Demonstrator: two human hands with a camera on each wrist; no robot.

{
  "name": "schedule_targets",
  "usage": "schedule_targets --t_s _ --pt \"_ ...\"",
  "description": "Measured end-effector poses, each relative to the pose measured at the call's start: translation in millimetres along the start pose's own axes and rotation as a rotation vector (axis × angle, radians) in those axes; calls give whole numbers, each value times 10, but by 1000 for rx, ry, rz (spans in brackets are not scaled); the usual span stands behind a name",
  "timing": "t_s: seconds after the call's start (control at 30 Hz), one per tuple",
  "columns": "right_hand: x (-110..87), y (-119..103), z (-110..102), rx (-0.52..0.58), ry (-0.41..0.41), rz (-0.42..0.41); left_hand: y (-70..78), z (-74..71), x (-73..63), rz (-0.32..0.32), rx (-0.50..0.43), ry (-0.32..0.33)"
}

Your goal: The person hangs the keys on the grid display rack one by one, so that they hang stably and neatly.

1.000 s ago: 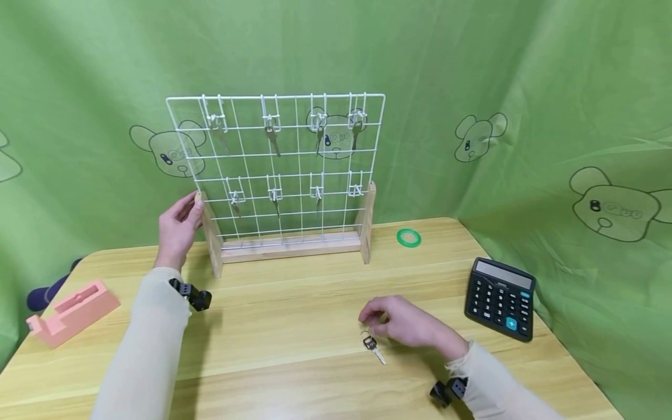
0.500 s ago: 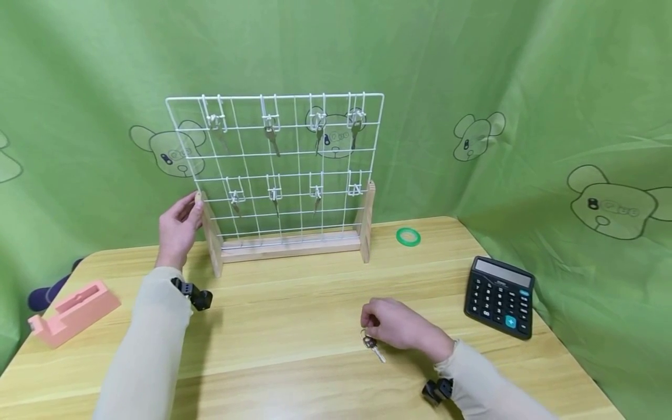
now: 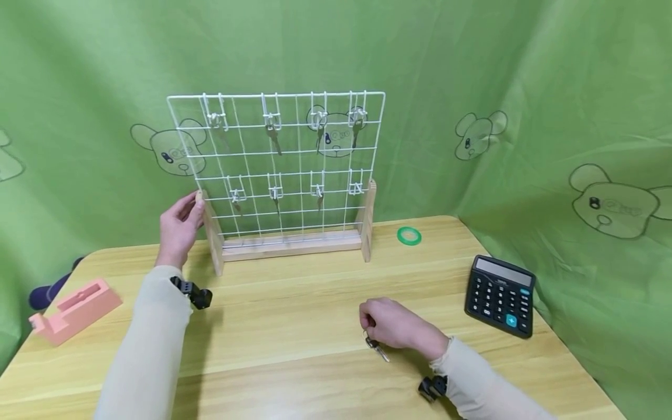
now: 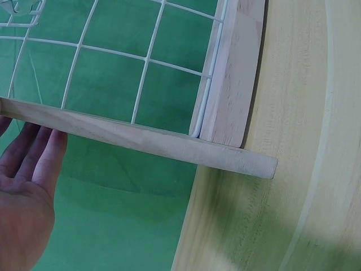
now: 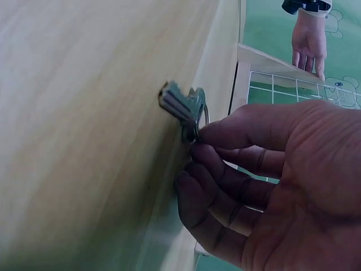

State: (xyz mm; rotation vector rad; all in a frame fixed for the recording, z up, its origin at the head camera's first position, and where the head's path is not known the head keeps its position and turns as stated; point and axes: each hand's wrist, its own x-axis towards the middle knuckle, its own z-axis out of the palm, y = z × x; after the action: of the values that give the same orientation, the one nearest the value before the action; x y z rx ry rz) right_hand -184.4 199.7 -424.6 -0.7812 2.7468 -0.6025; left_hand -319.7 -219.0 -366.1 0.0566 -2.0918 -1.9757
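Note:
Low over the front right of the table, my right hand (image 3: 395, 324) pinches the metal ring (image 5: 206, 114) of a small key set between thumb and index finger. The keys (image 5: 179, 103) hang off the ring near the tabletop. At the back left, my left hand (image 3: 177, 233) holds the upper end of the wooden side post (image 4: 141, 137) of a wire grid rack. The rack's white grid (image 3: 299, 153) carries two rows of hooks. Keys hang from most of them; the lower right hook (image 3: 356, 188) shows no key. In the left wrist view the thumb is hidden.
A black calculator (image 3: 500, 296) lies at the right side of the table. A green tape ring (image 3: 401, 240) is behind it, right of the rack. A pink tape dispenser (image 3: 79, 315) stands at the left. Green curtain (image 3: 420, 52) surrounds the table's back and right.
The right hand's fingers have closed in on the key ring, and the keys have tilted slightly. My right wrist has shifted a little left. The left hand stays on the post.

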Motion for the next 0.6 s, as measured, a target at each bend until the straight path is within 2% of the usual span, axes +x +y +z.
schedule_targets --t_s 0.17,0.37,0.6 --pt "-24 36 -27 40 -1 -45 -4 5 13 -7 -5 0" --pt "-39 77 -54 153 -45 -117 -12 -18 17 -12 -16 -9" --pt "-62 62 -79 266 -70 -123 -1 -8 4 -4 0 -3"
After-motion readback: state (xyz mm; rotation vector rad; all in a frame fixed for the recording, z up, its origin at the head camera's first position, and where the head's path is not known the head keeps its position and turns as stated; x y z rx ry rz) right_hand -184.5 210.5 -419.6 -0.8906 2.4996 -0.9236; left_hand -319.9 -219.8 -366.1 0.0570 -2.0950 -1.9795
